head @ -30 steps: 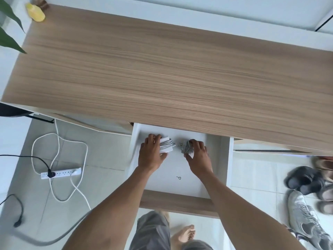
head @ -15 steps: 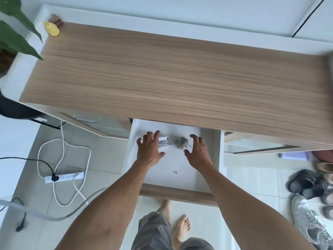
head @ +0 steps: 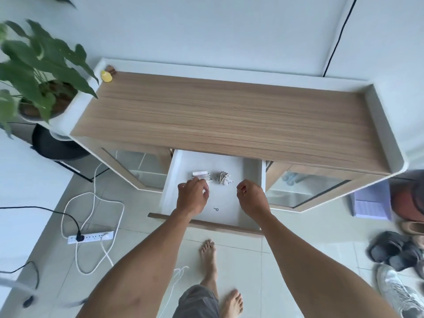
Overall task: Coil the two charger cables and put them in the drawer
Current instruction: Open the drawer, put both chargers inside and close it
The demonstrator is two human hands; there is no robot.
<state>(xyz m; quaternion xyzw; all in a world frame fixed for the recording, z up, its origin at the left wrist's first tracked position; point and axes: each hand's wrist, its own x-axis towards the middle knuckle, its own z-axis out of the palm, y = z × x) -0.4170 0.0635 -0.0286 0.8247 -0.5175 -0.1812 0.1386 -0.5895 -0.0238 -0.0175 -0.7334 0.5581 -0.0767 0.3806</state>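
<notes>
Drawer (head: 171,180) holds tightly wound white coil (head: 202,176), grey coil (head: 223,177) beside it; left hand (head: 192,196) and right hand (head: 252,198) loosely curled, seemingly empty.

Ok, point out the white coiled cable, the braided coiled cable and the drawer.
white coiled cable (head: 202,175): head view, middle of the bundle.
braided coiled cable (head: 222,177): head view, centre of the coil.
drawer (head: 220,226): head view, its wooden front edge.

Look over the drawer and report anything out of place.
Nothing spilled or damaged. The white cable coil and grey cable coil lie side by side in the open drawer. Only oddity: a small dark hook-shaped item lying loose nearer the drawer's front.
</notes>
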